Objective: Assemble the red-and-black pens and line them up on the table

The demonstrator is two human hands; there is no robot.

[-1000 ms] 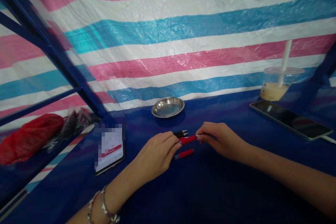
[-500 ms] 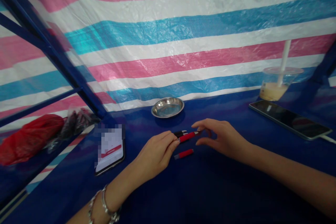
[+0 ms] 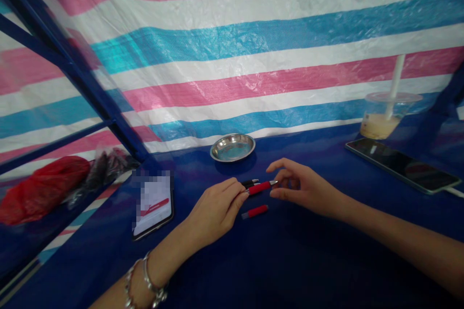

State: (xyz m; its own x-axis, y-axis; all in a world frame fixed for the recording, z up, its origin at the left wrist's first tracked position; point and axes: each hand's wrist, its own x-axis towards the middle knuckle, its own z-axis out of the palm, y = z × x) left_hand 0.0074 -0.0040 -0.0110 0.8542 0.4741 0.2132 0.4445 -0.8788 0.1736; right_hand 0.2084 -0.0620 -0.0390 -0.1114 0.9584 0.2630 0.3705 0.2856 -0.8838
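My left hand [image 3: 221, 205] pinches the rear end of a red pen [image 3: 260, 188], whose silver tip points right. Just behind it lies a black pen [image 3: 249, 183], partly hidden by my left hand. At the pen's tip is my right hand [image 3: 302, 186], with thumb and fingers apart and nothing gripped between them. A shorter red piece with a clear end [image 3: 255, 211], like a pen part, lies on the blue table [image 3: 290, 260] in front of the held pen.
A round metal dish [image 3: 232, 148] sits near the striped sheet. A lit phone [image 3: 154, 205] lies at left, and a dark phone [image 3: 402, 164] with a white cable at right. Behind that stands a plastic cup with a straw [image 3: 380, 124]. A red bag [image 3: 45, 188] is far left.
My right thumb and fingers have shifted slightly, and the silver pen tip now shows more clearly. My left hand keeps its hold on the red pen.
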